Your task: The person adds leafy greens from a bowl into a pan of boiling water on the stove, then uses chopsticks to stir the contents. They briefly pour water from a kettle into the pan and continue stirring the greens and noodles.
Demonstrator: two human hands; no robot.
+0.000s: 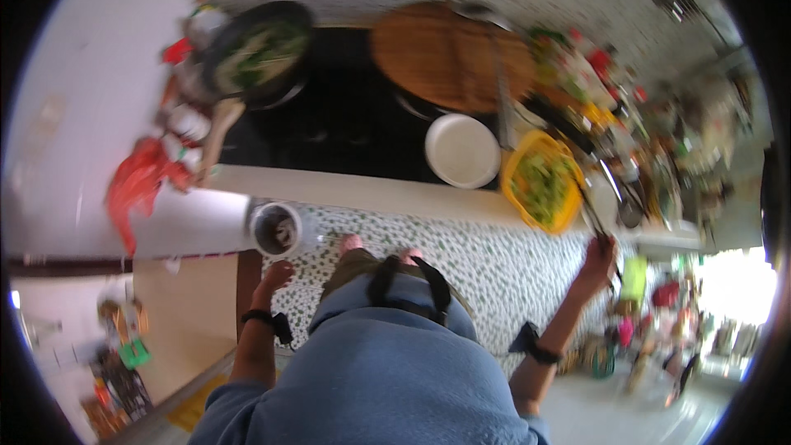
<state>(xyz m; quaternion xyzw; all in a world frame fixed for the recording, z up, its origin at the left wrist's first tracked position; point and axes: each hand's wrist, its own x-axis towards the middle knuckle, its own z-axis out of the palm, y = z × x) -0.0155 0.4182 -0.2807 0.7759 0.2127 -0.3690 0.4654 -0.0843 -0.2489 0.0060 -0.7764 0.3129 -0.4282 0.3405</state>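
Note:
My right hand (598, 259) grips a pair of dark chopsticks (588, 205). Their far ends reach the rim of a yellow basket (511, 193), which holds cut pale-green vegetables (544, 184). My left hand (278, 276) hangs low beside a bin (299, 232) with dark contents; blur hides how its fingers are set. At the back left, a dark wok (213, 68) holds green leafy food (262, 52), and its wooden handle (217, 139) points towards me. A white bowl (463, 151) stands on the black cooktop (334, 117), left of the basket.
A round wooden board (426, 55) covers the cooktop's right side, with a long-handled metal utensil (502, 86) lying across it. Bottles and packets (593, 80) crowd the right. A red plastic bag (139, 179) lies at the left. The counter edge (371, 188) runs before me.

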